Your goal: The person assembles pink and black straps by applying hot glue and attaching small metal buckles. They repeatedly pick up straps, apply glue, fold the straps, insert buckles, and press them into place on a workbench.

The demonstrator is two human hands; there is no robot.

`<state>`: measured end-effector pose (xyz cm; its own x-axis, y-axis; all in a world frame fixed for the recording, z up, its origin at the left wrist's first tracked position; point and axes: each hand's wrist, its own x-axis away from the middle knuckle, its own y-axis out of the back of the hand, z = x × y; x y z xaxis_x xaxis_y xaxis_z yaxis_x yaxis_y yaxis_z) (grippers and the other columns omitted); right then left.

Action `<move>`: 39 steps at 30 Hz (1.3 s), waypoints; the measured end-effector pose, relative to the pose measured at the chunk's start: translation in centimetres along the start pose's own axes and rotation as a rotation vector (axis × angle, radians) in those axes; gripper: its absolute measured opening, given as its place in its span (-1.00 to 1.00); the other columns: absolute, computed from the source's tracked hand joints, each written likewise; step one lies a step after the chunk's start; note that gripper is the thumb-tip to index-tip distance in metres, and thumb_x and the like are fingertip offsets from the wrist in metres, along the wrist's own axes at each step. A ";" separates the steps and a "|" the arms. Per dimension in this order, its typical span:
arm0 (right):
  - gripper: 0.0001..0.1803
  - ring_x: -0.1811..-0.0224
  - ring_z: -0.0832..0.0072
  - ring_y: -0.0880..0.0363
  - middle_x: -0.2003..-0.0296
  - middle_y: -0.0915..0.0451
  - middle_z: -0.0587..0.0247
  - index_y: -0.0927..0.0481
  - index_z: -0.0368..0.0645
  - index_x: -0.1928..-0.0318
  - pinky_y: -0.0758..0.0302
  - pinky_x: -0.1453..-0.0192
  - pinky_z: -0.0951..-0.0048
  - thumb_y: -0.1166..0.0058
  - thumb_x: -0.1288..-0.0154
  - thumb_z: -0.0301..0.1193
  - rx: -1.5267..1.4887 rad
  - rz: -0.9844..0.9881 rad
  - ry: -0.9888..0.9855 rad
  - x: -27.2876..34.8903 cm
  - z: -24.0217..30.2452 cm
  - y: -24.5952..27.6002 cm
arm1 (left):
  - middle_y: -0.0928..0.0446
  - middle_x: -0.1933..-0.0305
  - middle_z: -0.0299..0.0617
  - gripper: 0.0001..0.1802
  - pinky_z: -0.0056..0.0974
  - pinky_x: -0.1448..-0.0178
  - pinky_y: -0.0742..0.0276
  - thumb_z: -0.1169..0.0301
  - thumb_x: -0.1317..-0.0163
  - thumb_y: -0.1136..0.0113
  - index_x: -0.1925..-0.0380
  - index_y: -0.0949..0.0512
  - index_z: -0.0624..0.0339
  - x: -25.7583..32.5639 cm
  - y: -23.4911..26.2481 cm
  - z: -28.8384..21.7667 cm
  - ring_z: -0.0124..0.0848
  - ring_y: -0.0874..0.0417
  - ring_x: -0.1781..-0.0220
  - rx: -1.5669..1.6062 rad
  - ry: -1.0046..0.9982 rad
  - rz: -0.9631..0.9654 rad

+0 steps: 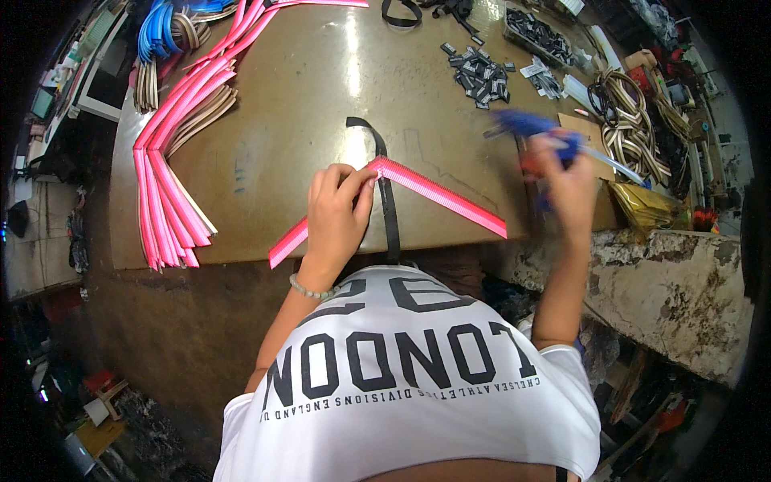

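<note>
Bright pink ribbed strip (446, 201), folded into a wide inverted V, is positioned near the front edge of the brown, glossy-topped table (297, 88). Left hand (333, 201): thumb and fingertips drawn together in a pinch on the strip, just left of its peak; palm turned down, the hand covering part of the strip's left leg. A bracelet of pale beads (312, 289) encircles the left wrist. Right hand (570, 185): raised on the right, fingers wrapped around a blue gun-shaped tool (522, 123); hand and tool are blurred, so exact finger placement cannot be told. The tool's nose points left, well apart from the strip.

A flat black strap (391, 217) runs beneath the strip's peak, curling at its far end and extending to the front table edge. Left side: a fanned stack of bent pink strips (157, 157), with beige strips (205, 112) beside it and curved blue strips (157, 32) beyond. Far right: a loose pile of small black rectangular pieces (482, 76), near a clear container (520, 42) holding similar dark pieces. Right edge: coiled beige-and-brown strips (638, 149) and a crumpled golden plastic bag (650, 207).
</note>
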<state>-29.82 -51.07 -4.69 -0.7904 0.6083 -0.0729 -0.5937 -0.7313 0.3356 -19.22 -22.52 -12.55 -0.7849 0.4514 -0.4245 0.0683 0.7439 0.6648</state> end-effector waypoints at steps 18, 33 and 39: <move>-0.52 0.36 0.09 -0.68 0.44 -0.63 -0.09 -0.50 -0.26 0.23 -0.52 0.27 0.23 -0.29 -0.24 -0.06 0.348 0.523 0.226 -0.2 1.9 -7.8 | -0.52 0.31 -0.22 -0.88 -0.17 0.09 -0.45 0.48 -0.13 -0.35 0.30 -0.71 0.12 -0.4 0.2 0.6 -0.22 -0.48 0.23 0.056 0.004 0.024; -0.42 0.24 0.07 -0.70 0.28 -0.71 -0.06 -0.59 -0.34 0.11 -0.56 0.13 0.17 -0.10 -0.40 0.04 0.634 -0.774 -0.011 -0.5 -7.0 5.7 | -0.52 0.27 -0.16 -0.87 -0.18 0.06 -0.43 0.51 -0.16 -0.31 0.26 -0.69 0.13 -0.5 0.6 0.3 -0.19 -0.49 0.18 0.072 0.039 0.076; -0.40 0.25 -0.06 -0.67 0.34 -0.65 -0.25 -0.63 -0.40 0.19 -0.53 0.15 0.07 0.02 -0.45 0.02 1.063 -0.136 -0.485 2.6 -1.3 8.4 | -0.51 0.27 -0.16 -0.87 -0.19 0.06 -0.42 0.51 -0.17 -0.30 0.26 -0.68 0.14 -0.8 0.5 0.3 -0.20 -0.49 0.18 0.062 0.036 0.097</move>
<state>-37.01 -56.01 -3.25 -0.4535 0.8832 0.1197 -0.0630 -0.1657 0.9842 -18.40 -22.35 -12.09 -0.7942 0.5055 -0.3372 0.1818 0.7273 0.6618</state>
